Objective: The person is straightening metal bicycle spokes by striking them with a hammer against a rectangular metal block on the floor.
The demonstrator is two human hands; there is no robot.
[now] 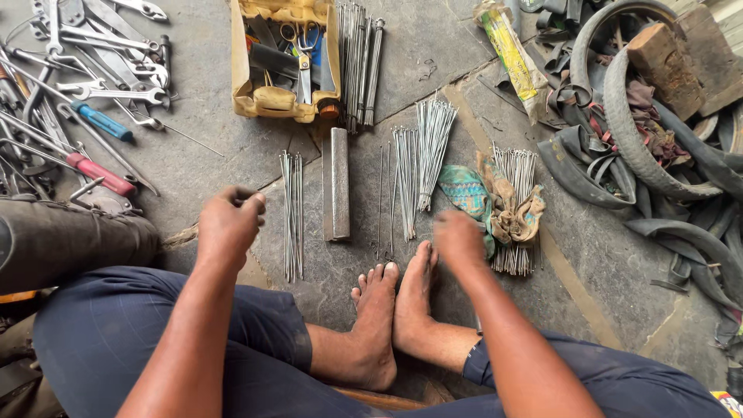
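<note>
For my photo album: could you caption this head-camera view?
Seated barefoot, left hand closed, right hand blurred, among spokes laid on the floor.

Thin metal spokes lie sorted in bundles on the stone floor. One small bundle (292, 213) lies straight, just beside the curled left hand (229, 224). A larger bundle (517, 210), wrapped around its middle with a tan rag (511, 209), lies just beside the blurred right hand (458, 238), its ends fanned out at both sides of the wrap.
</note>
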